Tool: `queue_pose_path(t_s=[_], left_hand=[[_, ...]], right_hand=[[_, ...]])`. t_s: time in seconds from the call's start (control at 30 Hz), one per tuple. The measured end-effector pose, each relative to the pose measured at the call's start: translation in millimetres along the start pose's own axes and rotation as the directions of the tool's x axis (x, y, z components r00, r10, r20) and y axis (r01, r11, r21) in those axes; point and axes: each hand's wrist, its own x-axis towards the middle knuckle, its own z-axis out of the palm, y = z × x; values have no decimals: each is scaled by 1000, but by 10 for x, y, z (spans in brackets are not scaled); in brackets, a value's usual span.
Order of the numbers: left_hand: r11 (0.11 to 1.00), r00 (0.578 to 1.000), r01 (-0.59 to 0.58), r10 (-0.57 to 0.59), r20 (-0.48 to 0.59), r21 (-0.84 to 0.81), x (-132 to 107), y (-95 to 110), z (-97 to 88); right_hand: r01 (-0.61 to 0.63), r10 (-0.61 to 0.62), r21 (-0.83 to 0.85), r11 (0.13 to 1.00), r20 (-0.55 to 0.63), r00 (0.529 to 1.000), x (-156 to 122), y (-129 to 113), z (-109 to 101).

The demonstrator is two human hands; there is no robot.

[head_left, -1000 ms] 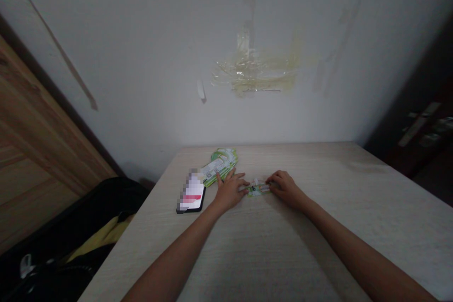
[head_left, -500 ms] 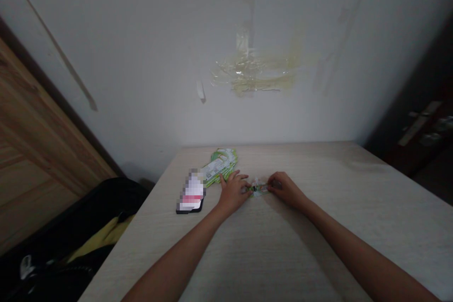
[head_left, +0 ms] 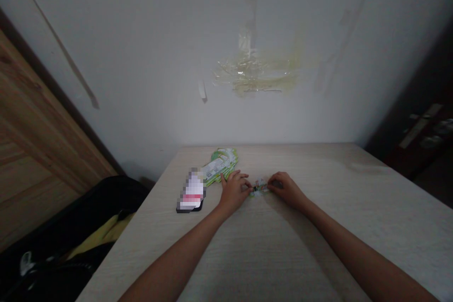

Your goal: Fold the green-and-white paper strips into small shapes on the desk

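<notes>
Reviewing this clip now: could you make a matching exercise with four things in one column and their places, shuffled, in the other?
1. Small, thin green-and-white piece
2. Black-edged rectangular phone
3. Pile of flat green-and-white printed pieces
4. Crinkled, clear yellowish tape

A. On the grey wall
B. Nearest the pale table's left edge
C. Between left hand and right hand
D. Just beyond the phone

Pairs: 1-C, 2-B, 3-D, 4-A

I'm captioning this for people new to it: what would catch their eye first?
Probably the two bare hands at the table's middle, the left hand and right hand each with fingers at a small greenish piece between them. Next, the phone and green papers to the left, then the shiny tape on the wall above.
</notes>
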Motion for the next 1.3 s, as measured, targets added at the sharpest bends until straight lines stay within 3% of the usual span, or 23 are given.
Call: queue_pose_path(t_s=[0.2, 0.33, 0.47, 0.57, 0.77, 0.9, 1.13, 1.3], left_hand=[[999, 999, 29, -29, -21, 14, 9, 18, 5], [997, 997, 68, -66, -49, 49, 9, 21, 11], [996, 995, 66, -61, -77, 53, 0, 25, 17], [997, 995, 60, -55, -87, 55, -7, 31, 24], [994, 996, 43, -35, -79, 97, -17, 33, 53], [993, 999, -3, 10, -53, 117, -33, 35, 46], [977, 998, -62, 61, 11, 202, -76, 65, 27], [965, 999, -44, 48, -8, 258, -76, 26, 60]], right_hand=[[-67, 68, 20, 998, -45, 997, -1, 43, 6], [-105, 111, 52, 993, -146, 983, -1, 68, -1], [-20, 27, 30, 999, -265, 964, -10, 113, -5], [59, -64, -31, 998, -198, 978, -27, 117, -6], [191, -179, -143, 971, 94, 979, -39, -31, -37], [226, -214, -115, 967, 107, 971, -36, -116, -66], [184, -177, -35, 982, 133, 975, -68, -197, -59], [148, -172, 150, 978, 163, 972, -76, -210, -64]])
